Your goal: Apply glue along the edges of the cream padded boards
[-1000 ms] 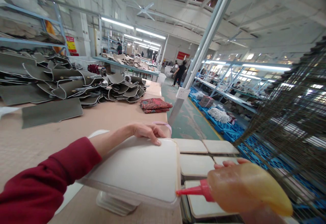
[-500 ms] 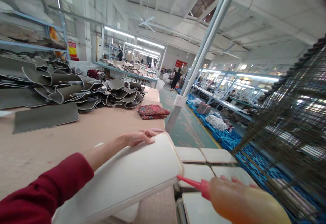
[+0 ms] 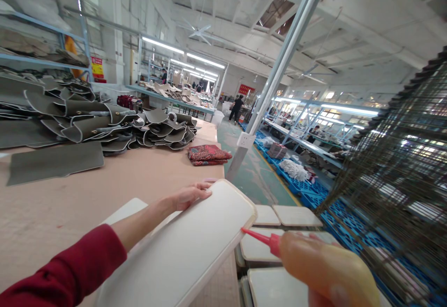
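My left hand [image 3: 192, 195] grips the upper edge of a white rounded panel [image 3: 181, 246], which is tilted above the table's edge. A squeeze bottle of amber liquid [image 3: 324, 265] with a red nozzle [image 3: 260, 238] is in my right hand [image 3: 317, 295], mostly hidden behind the bottle. The nozzle's tip is at the panel's right edge, near the rounded corner. Another white panel [image 3: 131, 207] lies under my left forearm. Stacks of similar white panels [image 3: 272, 288] stand to the right of the table.
Grey cut pieces [image 3: 94, 121] are heaped on the tan table [image 3: 146, 172], with folded red patterned cloth [image 3: 207, 154] near its edge. A metal post [image 3: 246, 144] rises beyond. Blue pallets [image 3: 310, 193] and a dark wire rack [image 3: 401, 167] are at right. A person [image 3: 236, 109] stands in the aisle.
The panel has tilted more steeply and its near end has swung right. The nozzle tip has moved slightly up along the panel's edge. More of the panel underneath shows.
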### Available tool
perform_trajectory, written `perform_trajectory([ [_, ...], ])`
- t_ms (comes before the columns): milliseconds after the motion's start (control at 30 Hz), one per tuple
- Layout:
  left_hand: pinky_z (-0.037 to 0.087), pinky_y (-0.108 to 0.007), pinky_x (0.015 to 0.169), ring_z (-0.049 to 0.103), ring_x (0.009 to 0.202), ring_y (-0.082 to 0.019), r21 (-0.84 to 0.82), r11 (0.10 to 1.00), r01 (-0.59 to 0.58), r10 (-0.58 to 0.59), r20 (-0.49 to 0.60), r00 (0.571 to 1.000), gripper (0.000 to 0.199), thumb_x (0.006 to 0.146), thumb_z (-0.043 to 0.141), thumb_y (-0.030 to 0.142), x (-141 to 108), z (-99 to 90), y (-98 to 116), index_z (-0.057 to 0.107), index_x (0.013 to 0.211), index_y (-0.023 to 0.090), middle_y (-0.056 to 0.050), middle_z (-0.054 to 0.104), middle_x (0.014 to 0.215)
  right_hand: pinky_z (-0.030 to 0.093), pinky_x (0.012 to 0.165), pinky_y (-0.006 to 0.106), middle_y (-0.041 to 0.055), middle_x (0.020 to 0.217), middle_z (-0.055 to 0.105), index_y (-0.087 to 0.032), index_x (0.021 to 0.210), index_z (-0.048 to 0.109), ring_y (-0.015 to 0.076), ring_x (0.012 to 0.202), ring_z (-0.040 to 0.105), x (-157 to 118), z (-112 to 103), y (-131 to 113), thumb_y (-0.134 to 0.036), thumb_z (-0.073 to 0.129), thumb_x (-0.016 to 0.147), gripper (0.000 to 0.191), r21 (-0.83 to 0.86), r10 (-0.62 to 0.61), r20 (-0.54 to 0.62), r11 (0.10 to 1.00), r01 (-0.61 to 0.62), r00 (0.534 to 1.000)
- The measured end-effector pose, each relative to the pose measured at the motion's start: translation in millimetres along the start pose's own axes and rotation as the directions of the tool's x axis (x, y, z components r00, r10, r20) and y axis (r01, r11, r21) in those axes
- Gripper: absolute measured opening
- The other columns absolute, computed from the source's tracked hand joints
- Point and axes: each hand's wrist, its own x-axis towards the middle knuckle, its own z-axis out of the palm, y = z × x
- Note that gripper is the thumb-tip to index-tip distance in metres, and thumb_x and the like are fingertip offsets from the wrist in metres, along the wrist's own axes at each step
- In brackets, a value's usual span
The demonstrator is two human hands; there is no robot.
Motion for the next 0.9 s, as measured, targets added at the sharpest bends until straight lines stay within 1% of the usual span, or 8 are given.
perform_trajectory([
  [67, 0.053, -0.023, 0.067, 0.069, 0.072, -0.016, -0.004, 1.000, -0.012, 0.012, -0.005, 1.000, 0.038, 0.057, 0.083, 0.029, 0.1, 2.4, 0.7, 0.069, 0.089, 0.015, -0.005, 0.072, 0.088, 0.054, 0.089, 0.036, -0.0014, 0.106, 0.067, -0.024, 0.105, 0.065, 0.0244, 0.095, 0.062, 6.2, 7.3, -1.8, -0.036, 0.071, 0.065, 0.042, 0.003, -0.073, -0.087, 0.997, 0.073, 0.994],
  [133, 0.053, -0.023, 0.069, 0.069, 0.072, -0.016, -0.008, 1.000, -0.023, 0.023, -0.013, 1.000, 0.035, 0.058, 0.083, 0.030, 0.6, 4.6, 1.0, 0.068, 0.085, 0.015, -0.006, 0.072, 0.089, 0.049, 0.097, 0.036, 0.0009, 0.103, 0.067, -0.019, 0.101, 0.066, 0.0254, 0.100, 0.059, 10.4, 12.3, -2.3, -0.040, 0.070, 0.063, 0.042, -0.008, -0.093, -0.089, 0.996, 0.093, 0.992],
  [267, 0.053, -0.023, 0.068, 0.068, 0.071, -0.015, -0.017, 0.999, -0.030, 0.030, -0.041, 0.999, 0.040, 0.056, 0.084, 0.031, 4.3, 6.2, 0.7, 0.067, 0.089, 0.015, -0.005, 0.072, 0.085, 0.051, 0.093, 0.044, 0.0020, 0.110, 0.064, -0.022, 0.109, 0.063, 0.0296, 0.101, 0.059, 13.1, 11.5, 1.0, -0.043, 0.071, 0.062, 0.053, 0.030, 0.020, -0.043, 0.999, -0.019, 0.999],
  [367, 0.053, -0.024, 0.064, 0.068, 0.070, -0.015, -0.012, 1.000, -0.022, 0.022, -0.042, 0.999, 0.050, 0.054, 0.085, 0.033, 8.5, 6.5, 1.5, 0.066, 0.097, 0.015, -0.004, 0.072, 0.084, 0.051, 0.093, 0.049, 0.0038, 0.110, 0.065, -0.022, 0.110, 0.063, 0.0323, 0.101, 0.060, 13.8, 4.5, 4.1, -0.047, 0.069, 0.063, 0.054, 0.042, 0.051, -0.027, 0.998, -0.050, 0.998],
  [433, 0.053, -0.023, 0.063, 0.067, 0.069, -0.015, -0.020, 1.000, -0.021, 0.021, -0.037, 0.999, 0.052, 0.053, 0.086, 0.033, 11.5, 6.9, 2.1, 0.066, 0.098, 0.016, -0.004, 0.072, 0.084, 0.051, 0.093, 0.050, 0.0042, 0.108, 0.066, -0.022, 0.108, 0.064, 0.0325, 0.100, 0.060, 14.8, -0.6, 5.2, -0.048, 0.070, 0.062, 0.053, 0.043, 0.041, -0.031, 0.998, -0.040, 0.999],
  [600, 0.053, -0.023, 0.063, 0.066, 0.064, -0.014, -0.045, 0.999, -0.024, 0.022, -0.039, 0.999, 0.052, 0.054, 0.085, 0.032, 18.9, 8.9, 0.4, 0.066, 0.099, 0.016, -0.003, 0.072, 0.080, 0.050, 0.093, 0.052, 0.0079, 0.114, 0.063, -0.020, 0.114, 0.061, 0.0359, 0.104, 0.059, 16.3, -9.9, 6.4, -0.048, 0.071, 0.057, 0.063, 0.037, 0.161, 0.010, 0.986, -0.161, 0.987],
  [700, 0.053, -0.025, 0.062, 0.067, 0.065, -0.015, -0.030, 0.999, -0.029, 0.027, -0.043, 0.999, 0.053, 0.055, 0.084, 0.032, 22.4, 12.2, -1.3, 0.066, 0.102, 0.015, -0.004, 0.072, 0.080, 0.050, 0.093, 0.050, 0.0071, 0.114, 0.063, -0.020, 0.113, 0.061, 0.0351, 0.107, 0.057, 14.5, -12.9, 4.8, -0.046, 0.071, 0.058, 0.062, 0.063, 0.145, -0.002, 0.988, -0.144, 0.989],
  [900, 0.053, -0.026, 0.061, 0.066, 0.064, -0.016, 0.013, 0.999, -0.042, 0.043, -0.065, 0.997, 0.047, 0.058, 0.082, 0.033, 27.9, 23.5, -1.6, 0.067, 0.097, 0.013, -0.006, 0.072, 0.078, 0.052, 0.089, 0.047, 0.0077, 0.120, 0.060, -0.021, 0.121, 0.056, 0.0340, 0.112, 0.054, 10.3, -25.2, -4.4, -0.042, 0.072, 0.055, 0.071, 0.133, 0.273, -0.038, 0.955, -0.266, 0.961],
])
